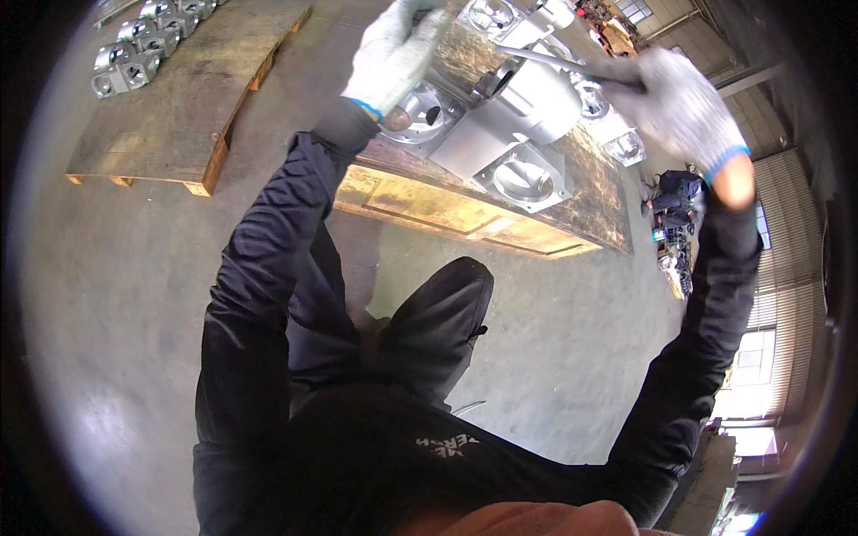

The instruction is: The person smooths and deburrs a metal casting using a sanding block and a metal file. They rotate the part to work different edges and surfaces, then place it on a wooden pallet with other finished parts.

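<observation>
My right hand [675, 107], in a pale knit glove with a blue cuff edge, is closed around one end of a long thin grey metal tool [545, 60] that looks like a file. The tool slants leftward over a large silver metal casting [505, 121] with a round barrel and a square flange, standing on a wooden pallet [465, 219]. Above another casting [424, 116], my left hand [398, 58], gloved alike, has its thumb apart from the fingers. Its fingertips reach the top edge of the picture, and nothing shows in it.
More castings [490, 16] stand at the pallet's far side, others [617, 134] to its right. A second pallet [161, 116] at the far left carries a row of similar parts [130, 67]. Another person [675, 196] in dark clothes is off to the right.
</observation>
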Demonstrator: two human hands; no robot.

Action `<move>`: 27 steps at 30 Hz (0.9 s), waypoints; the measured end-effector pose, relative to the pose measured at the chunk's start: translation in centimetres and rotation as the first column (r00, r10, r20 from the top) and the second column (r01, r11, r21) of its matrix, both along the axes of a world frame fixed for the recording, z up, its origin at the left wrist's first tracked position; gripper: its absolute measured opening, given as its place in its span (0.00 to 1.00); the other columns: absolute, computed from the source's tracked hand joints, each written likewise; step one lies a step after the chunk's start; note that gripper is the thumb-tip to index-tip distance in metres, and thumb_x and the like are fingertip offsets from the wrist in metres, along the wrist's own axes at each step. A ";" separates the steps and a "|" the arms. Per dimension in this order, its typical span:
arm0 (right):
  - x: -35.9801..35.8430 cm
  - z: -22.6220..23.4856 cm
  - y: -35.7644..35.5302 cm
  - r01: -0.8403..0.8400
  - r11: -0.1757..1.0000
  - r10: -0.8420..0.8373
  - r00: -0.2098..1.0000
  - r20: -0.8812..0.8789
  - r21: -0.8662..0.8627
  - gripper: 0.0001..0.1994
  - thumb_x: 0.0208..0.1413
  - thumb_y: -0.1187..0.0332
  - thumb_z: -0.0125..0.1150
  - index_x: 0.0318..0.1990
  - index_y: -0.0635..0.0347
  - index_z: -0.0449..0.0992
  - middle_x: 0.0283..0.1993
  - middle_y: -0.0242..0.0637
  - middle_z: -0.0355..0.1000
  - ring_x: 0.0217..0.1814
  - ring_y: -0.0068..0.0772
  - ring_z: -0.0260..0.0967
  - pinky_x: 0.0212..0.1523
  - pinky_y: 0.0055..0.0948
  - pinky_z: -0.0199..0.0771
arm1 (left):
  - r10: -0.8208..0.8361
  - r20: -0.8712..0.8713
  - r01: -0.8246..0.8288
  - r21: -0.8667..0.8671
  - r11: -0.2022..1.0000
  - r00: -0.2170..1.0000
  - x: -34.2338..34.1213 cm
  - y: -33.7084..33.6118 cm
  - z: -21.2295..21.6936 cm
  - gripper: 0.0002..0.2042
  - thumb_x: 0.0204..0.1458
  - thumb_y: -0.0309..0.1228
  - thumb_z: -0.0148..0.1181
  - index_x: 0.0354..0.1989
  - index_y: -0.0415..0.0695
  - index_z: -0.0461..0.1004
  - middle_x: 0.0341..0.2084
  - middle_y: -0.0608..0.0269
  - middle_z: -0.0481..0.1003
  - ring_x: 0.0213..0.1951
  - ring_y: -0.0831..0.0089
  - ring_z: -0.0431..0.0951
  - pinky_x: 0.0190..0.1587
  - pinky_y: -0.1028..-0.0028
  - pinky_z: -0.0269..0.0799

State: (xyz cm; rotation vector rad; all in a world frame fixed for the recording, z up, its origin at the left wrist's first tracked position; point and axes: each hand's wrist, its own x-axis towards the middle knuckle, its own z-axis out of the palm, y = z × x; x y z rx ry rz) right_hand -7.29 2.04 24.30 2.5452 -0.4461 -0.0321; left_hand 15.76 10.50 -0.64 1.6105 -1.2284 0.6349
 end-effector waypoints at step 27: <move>-0.2 -5.1 1.2 -0.324 0.941 0.315 0.944 -0.100 -0.100 0.17 0.63 0.67 0.54 0.56 0.50 0.84 0.24 0.44 0.77 0.25 0.38 0.78 0.33 0.35 0.80 | -0.124 -0.783 0.191 -0.007 0.982 0.610 8.8 -2.6 -15.4 0.49 0.61 0.60 0.57 0.74 0.28 0.52 0.70 0.35 0.63 0.71 0.54 0.64 0.71 0.67 0.59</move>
